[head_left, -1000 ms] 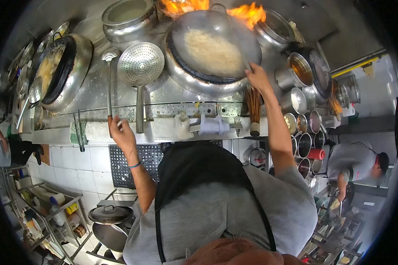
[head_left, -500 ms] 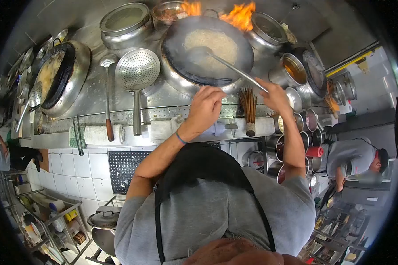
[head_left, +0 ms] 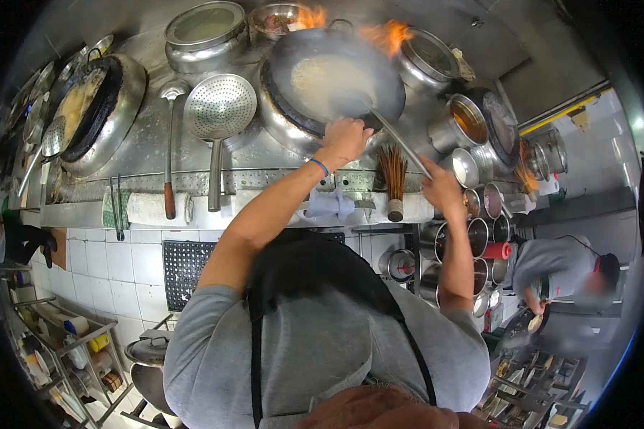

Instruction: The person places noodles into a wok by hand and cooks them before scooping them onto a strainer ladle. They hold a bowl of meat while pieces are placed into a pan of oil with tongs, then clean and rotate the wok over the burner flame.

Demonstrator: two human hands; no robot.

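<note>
A big dark wok [head_left: 293, 107] holding pale noodles [head_left: 325, 75] sits over a burner with flames [head_left: 390, 32] licking its far rim. My left hand [head_left: 345, 138] grips the wok's near rim. My right hand [head_left: 440, 189] holds the long metal handle of a ladle [head_left: 390, 129] whose bowl rests among the noodles. A bamboo wok brush [head_left: 393, 179] stands on the ledge between my two hands.
A perforated skimmer [head_left: 218, 107] and a second ladle [head_left: 168, 143] lie on the steel counter at left. Another wok [head_left: 125, 100] stands at far left. Pots and sauce containers [head_left: 479, 129] crowd the right. A person in grey [head_left: 562, 268] works at lower right.
My left hand has moved up from the counter edge onto the wok's rim. My right hand has pulled back toward me along the ladle handle. The flames have shrunk.
</note>
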